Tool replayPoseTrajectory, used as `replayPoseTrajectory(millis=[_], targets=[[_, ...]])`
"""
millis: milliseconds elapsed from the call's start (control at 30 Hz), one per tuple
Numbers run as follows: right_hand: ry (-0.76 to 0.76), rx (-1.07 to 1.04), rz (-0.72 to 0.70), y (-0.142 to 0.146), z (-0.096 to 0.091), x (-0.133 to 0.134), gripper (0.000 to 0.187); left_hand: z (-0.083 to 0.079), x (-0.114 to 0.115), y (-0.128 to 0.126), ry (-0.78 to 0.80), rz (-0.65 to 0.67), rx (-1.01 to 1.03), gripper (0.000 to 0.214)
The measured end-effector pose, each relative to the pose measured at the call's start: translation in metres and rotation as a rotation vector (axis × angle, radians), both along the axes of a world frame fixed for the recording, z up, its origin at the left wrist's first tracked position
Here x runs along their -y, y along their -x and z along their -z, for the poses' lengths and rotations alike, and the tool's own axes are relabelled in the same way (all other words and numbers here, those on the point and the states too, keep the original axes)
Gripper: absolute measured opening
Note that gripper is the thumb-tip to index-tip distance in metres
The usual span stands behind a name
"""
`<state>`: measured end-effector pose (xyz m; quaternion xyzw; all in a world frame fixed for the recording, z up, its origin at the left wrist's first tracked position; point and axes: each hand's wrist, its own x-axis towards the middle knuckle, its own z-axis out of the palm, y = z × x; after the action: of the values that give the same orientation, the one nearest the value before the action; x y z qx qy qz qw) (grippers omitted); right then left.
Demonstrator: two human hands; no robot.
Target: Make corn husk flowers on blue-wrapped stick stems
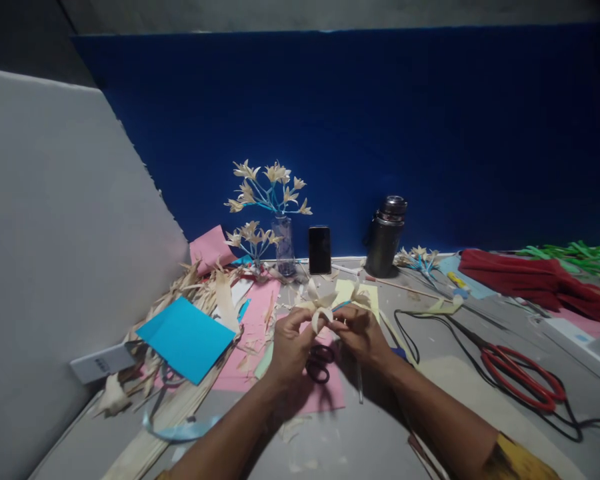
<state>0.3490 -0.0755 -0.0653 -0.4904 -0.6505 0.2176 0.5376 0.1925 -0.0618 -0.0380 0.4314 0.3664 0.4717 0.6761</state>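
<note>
My left hand [291, 341] and my right hand [361, 333] meet over the middle of the table, both pinched on a cream leaf flower [321, 303] held between them. The petals stick up above my fingertips, and a bit of blue shows at its base. Below my hands lie small dark-handled scissors [320, 363] on pink paper [260, 337]. A thin stick [360, 385] lies under my right wrist.
A vase of cream flowers on blue stems [275, 207], a black phone [319, 249] and a metal flask [386, 235] stand by the blue wall. Blue paper [186, 338] and dried leaf strips [180, 293] lie left. Red-handled scissors [520, 373], black cable [430, 320], red cloth [535, 280] lie right.
</note>
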Motion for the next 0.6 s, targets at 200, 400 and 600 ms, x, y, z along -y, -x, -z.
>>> replayPoseTrajectory(millis=[200,400,600], targets=[[-0.018,0.136,0.111,-0.005,0.005,-0.002,0.011,-0.001,0.01,0.0,-0.067,0.044,-0.054,0.023],[-0.138,0.306,0.075,-0.007,0.005,-0.002,0.018,0.003,0.008,-0.003,-0.043,-0.039,0.015,0.021],[-0.187,0.451,0.098,-0.004,0.005,-0.002,0.021,0.006,-0.005,-0.006,-0.028,-0.104,0.069,0.029]])
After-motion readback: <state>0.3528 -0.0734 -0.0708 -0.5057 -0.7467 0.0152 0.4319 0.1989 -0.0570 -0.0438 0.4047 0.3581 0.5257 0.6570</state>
